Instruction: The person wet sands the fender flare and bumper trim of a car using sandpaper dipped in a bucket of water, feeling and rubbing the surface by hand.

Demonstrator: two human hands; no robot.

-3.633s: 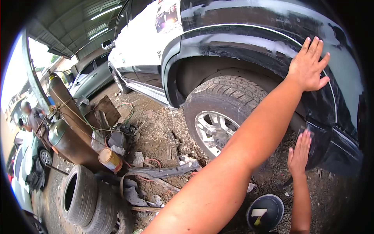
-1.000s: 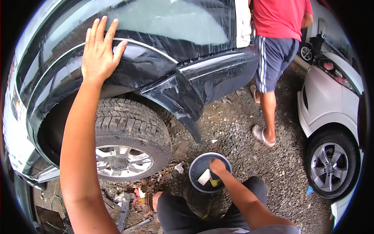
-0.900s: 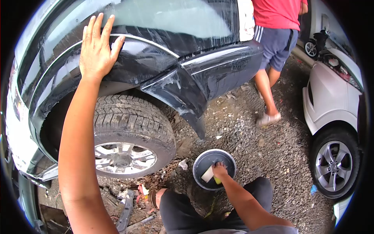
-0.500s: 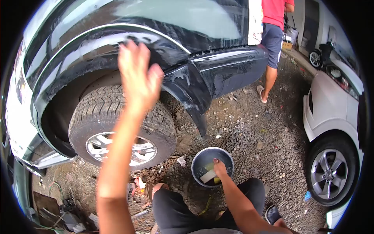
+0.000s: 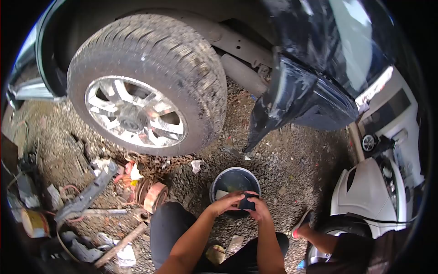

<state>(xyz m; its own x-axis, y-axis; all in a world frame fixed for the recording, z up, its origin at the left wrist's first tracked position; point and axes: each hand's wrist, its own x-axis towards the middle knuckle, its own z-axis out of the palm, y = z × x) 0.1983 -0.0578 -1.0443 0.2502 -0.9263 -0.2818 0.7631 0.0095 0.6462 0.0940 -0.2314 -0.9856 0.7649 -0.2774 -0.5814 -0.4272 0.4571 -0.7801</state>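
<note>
My left hand [image 5: 226, 203] and my right hand [image 5: 259, 208] are close together over the near side of a round dark bucket [image 5: 236, 169]. Between them they grip a small black piece of sandpaper [image 5: 247, 201], with fingers on both of its sides. Inside the bucket is cloudy water, and a pale block [image 5: 221, 194] shows beside my left fingers. Beyond the bucket stands the car's wheel [image 5: 134, 114], with a black, smeared body panel [image 5: 292, 98] hanging to its right.
On the left, scrap lies on the gravel: a grey bar [image 5: 89, 194], a rusty ring-shaped part [image 5: 155, 197] and a wooden stick [image 5: 121, 245]. A person's leg [image 5: 319, 236] in a sandal is at right, near a white car [image 5: 365, 196].
My left hand has come down from the black fender to the bucket. My right hand has risen from inside it, and both now hold the sandpaper. The view has tilted downward.
</note>
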